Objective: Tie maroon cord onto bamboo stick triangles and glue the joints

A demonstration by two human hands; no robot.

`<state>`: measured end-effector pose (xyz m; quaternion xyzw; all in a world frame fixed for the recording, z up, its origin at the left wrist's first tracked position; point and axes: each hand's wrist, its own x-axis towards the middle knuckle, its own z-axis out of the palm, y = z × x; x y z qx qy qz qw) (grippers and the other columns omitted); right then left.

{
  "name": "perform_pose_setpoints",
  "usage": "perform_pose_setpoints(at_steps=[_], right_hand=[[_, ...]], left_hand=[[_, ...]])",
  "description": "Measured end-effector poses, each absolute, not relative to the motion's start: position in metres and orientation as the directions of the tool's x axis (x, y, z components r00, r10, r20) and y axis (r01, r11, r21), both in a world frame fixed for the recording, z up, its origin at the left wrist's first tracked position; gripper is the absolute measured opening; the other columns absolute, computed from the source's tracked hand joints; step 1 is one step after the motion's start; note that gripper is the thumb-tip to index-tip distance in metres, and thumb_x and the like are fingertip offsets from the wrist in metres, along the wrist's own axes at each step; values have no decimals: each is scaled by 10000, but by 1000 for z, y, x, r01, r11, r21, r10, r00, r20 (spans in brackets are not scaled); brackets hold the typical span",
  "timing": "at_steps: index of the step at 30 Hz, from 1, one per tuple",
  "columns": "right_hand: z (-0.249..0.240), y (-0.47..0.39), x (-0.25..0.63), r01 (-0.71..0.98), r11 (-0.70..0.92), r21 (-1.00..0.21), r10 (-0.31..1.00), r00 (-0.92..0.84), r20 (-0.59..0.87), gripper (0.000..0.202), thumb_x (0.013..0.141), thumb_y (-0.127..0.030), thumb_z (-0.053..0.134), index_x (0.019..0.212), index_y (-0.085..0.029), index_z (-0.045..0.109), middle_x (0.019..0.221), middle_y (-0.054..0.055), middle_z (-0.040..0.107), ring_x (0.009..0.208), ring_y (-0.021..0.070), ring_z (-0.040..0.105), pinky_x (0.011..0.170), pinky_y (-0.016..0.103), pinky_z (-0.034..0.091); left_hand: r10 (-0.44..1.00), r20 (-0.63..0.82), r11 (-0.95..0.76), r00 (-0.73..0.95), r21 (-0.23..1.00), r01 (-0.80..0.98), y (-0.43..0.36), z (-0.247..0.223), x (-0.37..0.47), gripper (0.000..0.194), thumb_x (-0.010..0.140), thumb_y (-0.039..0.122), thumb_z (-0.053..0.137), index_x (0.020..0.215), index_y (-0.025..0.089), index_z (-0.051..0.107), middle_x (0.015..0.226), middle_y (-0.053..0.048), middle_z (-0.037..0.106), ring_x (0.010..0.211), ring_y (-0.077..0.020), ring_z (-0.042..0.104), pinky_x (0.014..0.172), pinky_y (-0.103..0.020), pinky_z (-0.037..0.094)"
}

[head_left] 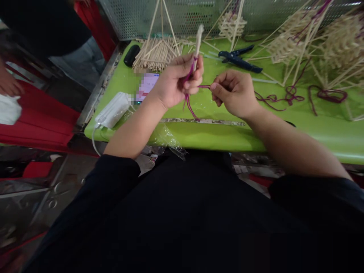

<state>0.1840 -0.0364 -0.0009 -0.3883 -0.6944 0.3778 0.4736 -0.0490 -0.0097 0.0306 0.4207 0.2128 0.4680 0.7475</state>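
Observation:
My left hand is closed round a short pale stick that points up, with purple string wound about it near my fingers. Loose ends of the purple string hang below that hand. A taut length of the same string runs across to my right hand, whose thumb and fingers pinch it. Behind my right hand lies a dark cutting tool, like pliers or a tube cutter. More purple string lies in loops right of my right hand.
A pile of thin wooden sticks lies at the back left of the green table. Stacked stick structures stand at the back right. A phone, a white power bank and a ruler-like strip lie nearby. Another person's hand shows at left.

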Motion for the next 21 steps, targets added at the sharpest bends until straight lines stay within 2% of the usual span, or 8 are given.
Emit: perform_pose_setpoints(at_steps=[3,6,9,12,15,18,20,21], right_hand=[[-6,-31,189,339,541,-769,833,-344,434,491,1111,-793,641,1200,-335,795,1233,97,846,1093,324,789,1033,592,673],[-20,-34,176,387,749,-537,634,-655,412,695,1163,-757,506,1646,-279,649,1808,131,529,1683,390,487,1413,656,388],[-34,-38,149,393,825,-407,483,-863,146,924,1117,-819,485,1834,-238,427,1933,126,287,1802,440,246,1462,712,231],[-38,-39,142,567,759,-321,587,-809,-40,965,1111,-762,528,1883,-225,314,1942,117,239,1818,391,200,1497,619,201],[-37,-56,179,709,659,-252,716,-694,-79,1037,1062,-767,582,1882,-199,300,1937,156,232,1800,444,234,1464,691,266],[-36,-106,258,825,539,-169,827,-556,-79,1137,929,-863,671,1770,-116,506,1857,290,374,1703,546,418,1322,735,494],[-30,-144,322,940,342,3,933,-339,-121,930,772,-980,755,1381,-280,826,1439,316,767,1253,607,777,854,790,676],[-23,-159,351,977,196,87,978,-188,-93,771,683,-1059,759,1035,-382,868,999,249,838,852,565,820,651,773,631]], left_hand=[[903,139,145,406,792,-594,-8,45,-61,372,1109,442,661,774,286,709,682,17,672,483,-93,402,423,-300,304],[887,191,130,421,772,-623,-12,63,-73,422,1178,254,466,841,266,720,716,23,663,529,-91,308,438,-271,282],[928,112,116,356,820,-561,-16,74,-80,456,1188,288,439,824,258,711,692,9,648,529,-96,254,420,-273,248],[922,103,133,373,822,-554,-13,72,-81,399,1166,273,514,835,227,732,702,3,640,520,-57,271,425,-235,241],[926,62,167,372,817,-551,-6,64,-79,303,1103,266,636,820,210,731,715,3,643,481,-31,329,416,-214,251],[931,30,179,364,832,-525,-3,58,-78,252,1051,290,728,808,221,726,745,-5,669,470,-31,375,410,-219,274],[917,74,159,391,833,-530,-3,57,-78,250,1043,313,754,815,213,741,756,-11,680,482,-25,361,406,-221,262],[906,101,147,411,835,-530,-4,57,-78,255,1053,315,744,822,207,748,754,-11,681,490,-24,347,408,-222,252]])
